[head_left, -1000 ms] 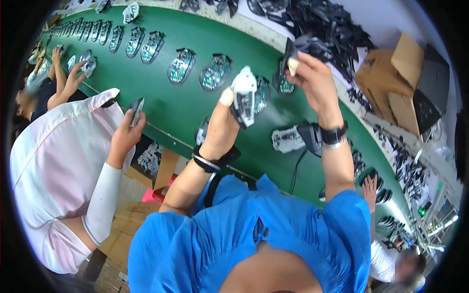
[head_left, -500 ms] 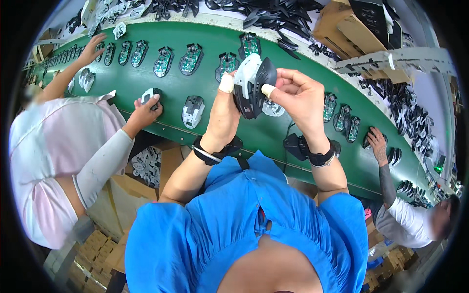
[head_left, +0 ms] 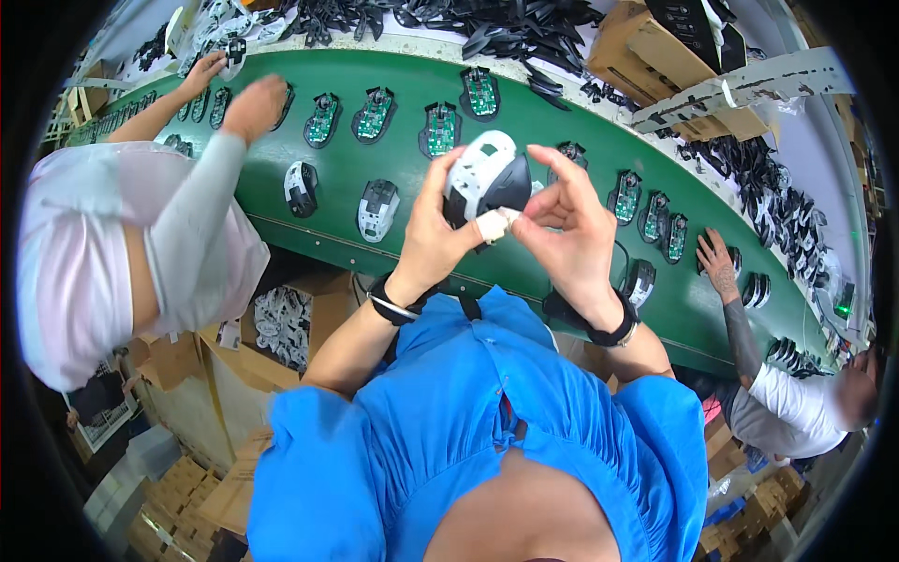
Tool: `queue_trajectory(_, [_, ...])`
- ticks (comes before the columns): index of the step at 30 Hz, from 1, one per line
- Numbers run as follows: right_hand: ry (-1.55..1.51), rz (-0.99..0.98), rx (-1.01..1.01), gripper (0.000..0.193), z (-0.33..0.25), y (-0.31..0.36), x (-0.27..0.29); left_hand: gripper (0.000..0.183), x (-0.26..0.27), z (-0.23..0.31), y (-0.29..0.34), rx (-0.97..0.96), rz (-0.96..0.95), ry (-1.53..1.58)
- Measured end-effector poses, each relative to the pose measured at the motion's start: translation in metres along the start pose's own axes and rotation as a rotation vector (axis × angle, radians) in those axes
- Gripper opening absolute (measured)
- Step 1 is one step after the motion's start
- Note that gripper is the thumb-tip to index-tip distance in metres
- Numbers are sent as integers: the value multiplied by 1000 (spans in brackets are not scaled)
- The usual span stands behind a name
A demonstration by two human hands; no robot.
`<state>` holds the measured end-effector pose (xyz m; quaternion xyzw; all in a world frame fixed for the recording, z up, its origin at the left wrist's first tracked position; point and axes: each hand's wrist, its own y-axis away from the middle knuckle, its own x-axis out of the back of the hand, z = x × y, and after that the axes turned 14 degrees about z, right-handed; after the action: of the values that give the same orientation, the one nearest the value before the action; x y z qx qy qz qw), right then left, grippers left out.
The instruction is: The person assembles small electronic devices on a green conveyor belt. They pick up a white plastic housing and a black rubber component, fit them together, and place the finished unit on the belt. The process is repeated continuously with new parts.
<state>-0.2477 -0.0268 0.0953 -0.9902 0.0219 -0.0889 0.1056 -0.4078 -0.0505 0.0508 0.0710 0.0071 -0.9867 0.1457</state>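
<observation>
Centre frame: our left hand (head_left: pixel 433 239) grips a black-and-white mouse shell (head_left: pixel 484 178) above the green conveyor belt (head_left: pixel 581 122); our right hand (head_left: pixel 567 234) pinches its lower edge, fingers (head_left: pixel 552 164) curled.

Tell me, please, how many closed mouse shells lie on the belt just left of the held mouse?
2: a black-and-white mouse farther left and a grey mouse nearer the left hand. Others may be hidden.
</observation>
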Motion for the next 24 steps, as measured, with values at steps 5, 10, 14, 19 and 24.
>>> queue_trajectory(5, [16,1,49,61,-13,7,1,78,-5,14,16,58,13,47])
queue_trajectory(10, [-116,53,-37,56,-10,17,-11,81,-5,15,24,-11,177,147])
queue_trajectory(14, [-123,50,-21,56,-12,26,-12,75,4,7,23,-11,133,239])
queue_trajectory(19, [-94,42,42,57,-16,23,-18,79,8,8,24,-23,118,190])
queue_trajectory(24, [-71,26,-9,59,-19,24,-24,83,10,12,25,29,151,245])
